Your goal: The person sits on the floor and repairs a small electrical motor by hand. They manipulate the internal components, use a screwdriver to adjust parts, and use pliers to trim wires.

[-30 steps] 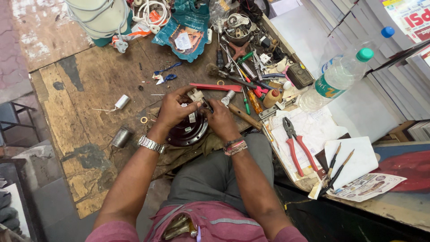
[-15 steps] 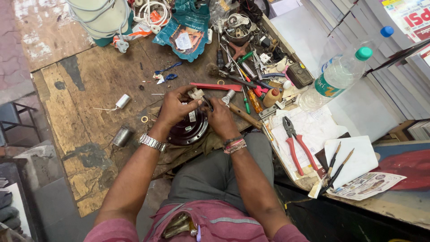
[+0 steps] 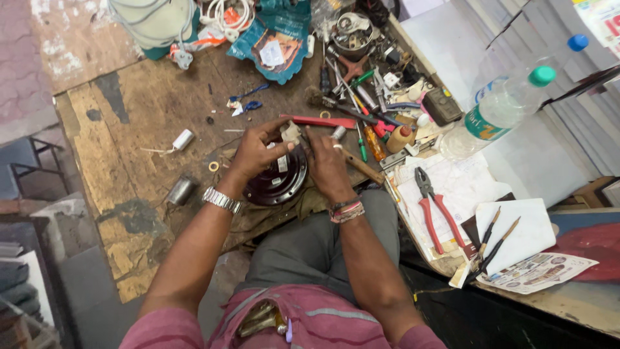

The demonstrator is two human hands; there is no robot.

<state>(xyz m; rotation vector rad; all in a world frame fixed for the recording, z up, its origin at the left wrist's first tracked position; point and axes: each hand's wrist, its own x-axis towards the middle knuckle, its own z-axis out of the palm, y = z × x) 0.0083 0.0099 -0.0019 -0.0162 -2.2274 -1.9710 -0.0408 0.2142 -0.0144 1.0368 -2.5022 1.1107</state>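
Observation:
A dark round motor housing [image 3: 274, 184] lies on the worn wooden workbench [image 3: 135, 129], close to my lap. My left hand [image 3: 255, 152], with a metal watch on the wrist, grips its upper rim and a small pale part [image 3: 290, 134] at the top. My right hand [image 3: 326, 161], with bands on the wrist, rests on the housing's right edge, fingers curled at that same pale part. What the fingertips pinch is hidden.
Screwdrivers and loose tools [image 3: 361, 110] crowd the bench's far right. Red-handled pliers [image 3: 434, 210] lie on paper at the right, near two brushes [image 3: 494, 236] and a plastic bottle [image 3: 494, 113]. A small cylinder [image 3: 181, 190], a white capacitor [image 3: 183, 139] and a teal bag [image 3: 274, 39] lie around.
Both hands stay on the motor housing; the fingers have shifted slightly at the small part on its top rim.

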